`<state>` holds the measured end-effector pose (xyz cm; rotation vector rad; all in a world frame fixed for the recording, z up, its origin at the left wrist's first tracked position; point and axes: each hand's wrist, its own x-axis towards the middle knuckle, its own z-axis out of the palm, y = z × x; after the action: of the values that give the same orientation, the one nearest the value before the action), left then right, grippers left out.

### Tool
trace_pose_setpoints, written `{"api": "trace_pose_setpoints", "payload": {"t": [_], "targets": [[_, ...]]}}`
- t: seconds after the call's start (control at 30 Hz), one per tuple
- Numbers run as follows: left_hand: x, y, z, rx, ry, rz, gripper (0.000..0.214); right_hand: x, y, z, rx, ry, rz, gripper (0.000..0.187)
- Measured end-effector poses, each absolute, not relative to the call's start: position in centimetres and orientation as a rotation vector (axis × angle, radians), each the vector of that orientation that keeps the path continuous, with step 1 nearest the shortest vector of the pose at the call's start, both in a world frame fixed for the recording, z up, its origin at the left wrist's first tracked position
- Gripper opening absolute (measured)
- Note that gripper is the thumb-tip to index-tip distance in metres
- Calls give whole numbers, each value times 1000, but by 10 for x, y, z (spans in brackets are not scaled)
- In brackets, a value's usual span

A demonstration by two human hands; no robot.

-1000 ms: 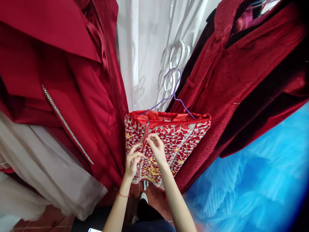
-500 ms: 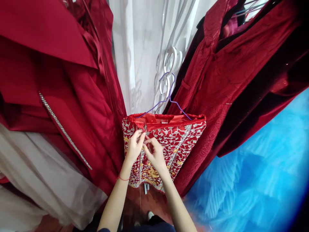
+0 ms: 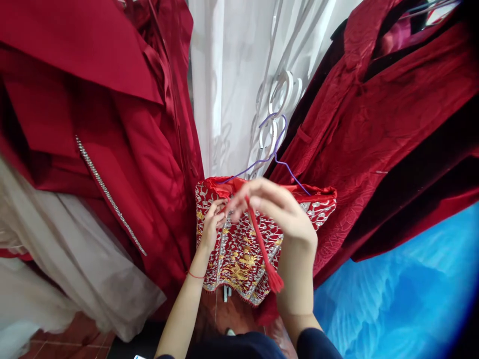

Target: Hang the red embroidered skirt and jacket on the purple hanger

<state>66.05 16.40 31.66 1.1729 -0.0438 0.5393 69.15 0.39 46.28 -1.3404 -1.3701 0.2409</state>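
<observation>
A red garment [image 3: 239, 264] with silver and gold embroidery hangs in front of me from a purple wire hanger [image 3: 276, 149]. Close to its upper left edge, the fingers of my left hand [image 3: 211, 229] are pinched together; what lies between them is too small to make out. My right hand [image 3: 280, 209], partly smeared by motion, is raised in front of the garment with bent fingers and covers part of its top edge. From those fingers a red tassel [image 3: 265, 249] dangles, its fringed end over the embroidery.
White metal rings [image 3: 281, 93] hold the hanger against a white curtain [image 3: 228, 89]. Dark red gowns [image 3: 149, 144] hang on the left, above pale tulle [image 3: 108, 274]. Patterned red gowns [image 3: 355, 149] and blue fabric [image 3: 404, 294] are on the right. Tiled floor [image 3: 232, 316] shows below.
My right hand has come up and away from my left hand, and the red tassel now hangs from it. My left hand stays near the garment's top edge. The view has shifted slightly.
</observation>
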Motion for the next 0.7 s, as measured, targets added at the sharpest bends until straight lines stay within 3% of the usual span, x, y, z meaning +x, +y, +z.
{"api": "trace_pose_setpoints", "payload": {"t": [0.13, 0.3, 0.37, 0.53, 0.7], "targets": [[665, 157, 325, 1144, -27, 610, 42, 748, 45, 474, -1460, -1104, -201, 27], [668, 149, 326, 1122, 109, 731, 40, 736, 34, 433, -1509, -922, -429, 17], [671, 147, 327, 1111, 141, 775, 40, 713, 19, 403, -1408, -799, -394, 16], [684, 146, 342, 1112, 181, 810, 34, 683, 16, 332, -1429, -695, 182, 23], [687, 143, 344, 1158, 205, 823, 29, 690, 45, 322, -1278, -549, 196, 29]]}}
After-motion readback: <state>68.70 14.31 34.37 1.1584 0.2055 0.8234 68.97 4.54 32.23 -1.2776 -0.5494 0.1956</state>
